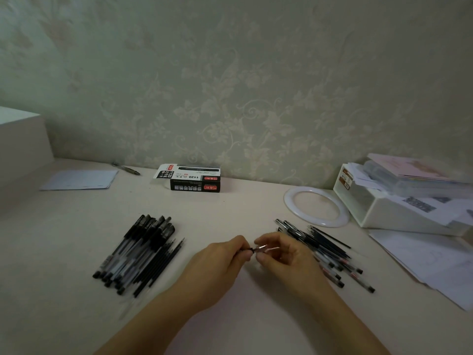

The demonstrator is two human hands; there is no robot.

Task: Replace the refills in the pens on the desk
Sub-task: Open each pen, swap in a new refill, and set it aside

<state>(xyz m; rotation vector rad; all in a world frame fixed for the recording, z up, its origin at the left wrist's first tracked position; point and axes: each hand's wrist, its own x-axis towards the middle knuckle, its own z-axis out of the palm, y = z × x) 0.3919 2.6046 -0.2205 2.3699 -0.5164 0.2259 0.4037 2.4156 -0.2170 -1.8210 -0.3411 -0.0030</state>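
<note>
Desk (243, 208) under floral wallpaper (230, 85); both hands' fingers (240, 245) pinch a pen (252, 250).

A pale wall (230, 73) papered with a faded leaf-and-scroll pattern fills the upper view, dim and greenish (the light is weak and even). Below it runs a cream desk (243, 208), its back edge meeting the wall. At far left a white cabinet (20, 139) rises above the desk surface.

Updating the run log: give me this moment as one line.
left hand: grips pen | right hand: pinches its tip end | pen piles left and right on desk | step: unclear, blurred
</note>
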